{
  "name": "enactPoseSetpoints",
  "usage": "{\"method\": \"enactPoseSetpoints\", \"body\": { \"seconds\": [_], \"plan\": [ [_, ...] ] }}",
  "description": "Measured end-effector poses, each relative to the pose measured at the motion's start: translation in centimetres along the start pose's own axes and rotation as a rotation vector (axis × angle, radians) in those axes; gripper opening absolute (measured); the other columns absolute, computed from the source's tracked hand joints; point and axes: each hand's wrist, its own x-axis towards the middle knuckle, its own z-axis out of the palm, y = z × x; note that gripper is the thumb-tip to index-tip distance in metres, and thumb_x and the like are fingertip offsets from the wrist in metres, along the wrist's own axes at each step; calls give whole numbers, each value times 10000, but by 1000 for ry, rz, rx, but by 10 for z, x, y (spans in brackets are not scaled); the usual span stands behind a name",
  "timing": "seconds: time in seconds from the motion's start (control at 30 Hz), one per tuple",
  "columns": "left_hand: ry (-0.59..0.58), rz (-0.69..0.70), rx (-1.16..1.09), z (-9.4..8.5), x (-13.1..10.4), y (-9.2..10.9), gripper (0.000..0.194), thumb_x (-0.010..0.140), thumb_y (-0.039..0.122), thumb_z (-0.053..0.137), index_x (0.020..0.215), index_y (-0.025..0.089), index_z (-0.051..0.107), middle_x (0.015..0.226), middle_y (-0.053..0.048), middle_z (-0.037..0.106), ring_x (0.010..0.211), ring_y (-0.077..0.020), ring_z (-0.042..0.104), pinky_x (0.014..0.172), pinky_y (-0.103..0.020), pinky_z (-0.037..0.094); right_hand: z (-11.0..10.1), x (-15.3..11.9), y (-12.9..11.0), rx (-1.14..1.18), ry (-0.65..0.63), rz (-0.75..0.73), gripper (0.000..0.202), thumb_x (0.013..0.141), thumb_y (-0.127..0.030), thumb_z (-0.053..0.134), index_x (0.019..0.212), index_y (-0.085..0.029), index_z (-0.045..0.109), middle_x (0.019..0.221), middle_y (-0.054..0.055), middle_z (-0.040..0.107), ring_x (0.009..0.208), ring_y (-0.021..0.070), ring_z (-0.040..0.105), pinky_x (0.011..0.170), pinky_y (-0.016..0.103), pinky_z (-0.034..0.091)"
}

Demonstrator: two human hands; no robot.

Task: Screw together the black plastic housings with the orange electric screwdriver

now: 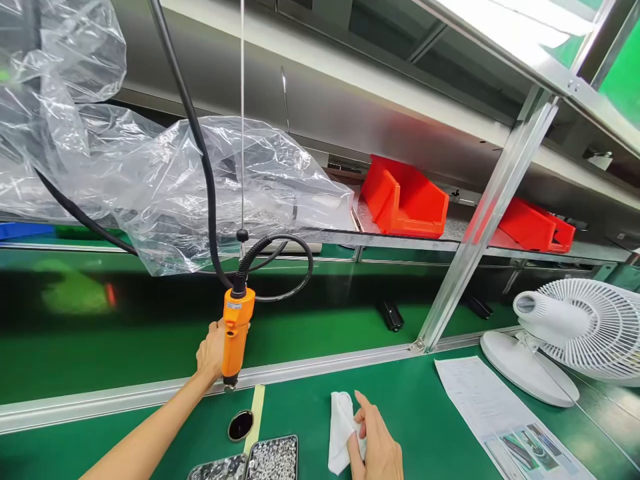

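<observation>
Screwdriver (238,333), the orange corded kind, hangs on its wire right in front of the left fingers (214,335), so from my remote seat I honestly can't tell if they're wrapped around it or just reaching behind it. How wide they're spread is hidden too; only a bit of fingertip seems to poke out past the tool. The right fingers (369,411) are easier to read: half curled, index lifted, thumb and another finger against a white cloth (339,427) on the green counter (425,427). They're touching it for sure, but whether that's a real pinch I couldn't say. My guess is the step in hand is positioning around the tool with the cloth kept by the other fingers, since I see nothing being fastened under the tip. Toward me from the left fingers sit a round dark piece (241,425), a pale tape strip (256,417), one tray of small metal bits (297,459) and a second tray (220,460) beside it. Imo any move with the driver calls for a sure grip on its body and minding the looped cable (311,267) above those fingers.
</observation>
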Motion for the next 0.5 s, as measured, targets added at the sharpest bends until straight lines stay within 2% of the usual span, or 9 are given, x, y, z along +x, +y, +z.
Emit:
{"method": "enactPoseSetpoints", "body": {
  "seconds": [0.1, 0.17, 0.27, 0.37, 0.43, 0.5],
  "plan": [
    [8, -21, 28, 4, -3, 8, 621, 1002, 632, 557, 1405, 164, 495, 1300, -146, 566, 1069, -281, 623, 955, -502, 539, -6, 4, -3, 1, -22, -31, 354, 1048, -255, 403, 1358, -185, 557, 901, 75, 625, 704, 188, 668, 441, 220, 489],
    [20, -20, 35, 2, -6, 13, 613, 1003, 602, 577, 1427, 171, 477, 1345, -152, 541, 1095, -287, 615, 963, -506, 539, -13, 6, -4, -2, -62, -75, 328, 1058, -250, 395, 1314, -199, 594, 991, 102, 635, 836, 210, 677, 516, 237, 533],
    [45, -12, 25, -4, -14, 20, 542, 1006, 515, 621, 1406, 168, 504, 1359, -147, 537, 1125, -288, 608, 973, -501, 542, -20, 8, -6, 0, -116, -166, 313, 1055, -244, 407, 1269, -234, 635, 1162, 121, 618, 997, 241, 650, 695, 314, 603],
    [90, -2, -4, -12, -22, 22, 490, 1017, 443, 629, 1400, 162, 512, 1362, -145, 541, 1151, -291, 604, 985, -503, 543, -16, 9, -4, -38, -177, -268, 280, 1032, -345, 525, 1270, -265, 648, 1345, 130, 564, 1138, 294, 617, 820, 401, 615],
    [118, 26, -27, -20, -31, 20, 468, 1021, 409, 630, 1398, 155, 515, 1368, -147, 540, 1183, -299, 593, 1011, -518, 531, -11, 9, 0, -72, -225, -325, 226, 1003, -391, 589, 1167, -263, 679, 1362, 124, 569, 1122, 311, 626, 806, 412, 609],
    [129, 85, -52, -32, -49, 15, 449, 1018, 381, 637, 1383, 143, 528, 1354, -150, 549, 1206, -304, 583, 1039, -527, 512, -8, 8, 6, -105, -244, -327, 175, 1011, -367, 558, 1001, -246, 683, 1178, 112, 650, 960, 280, 661, 733, 385, 587]
  ]
}}
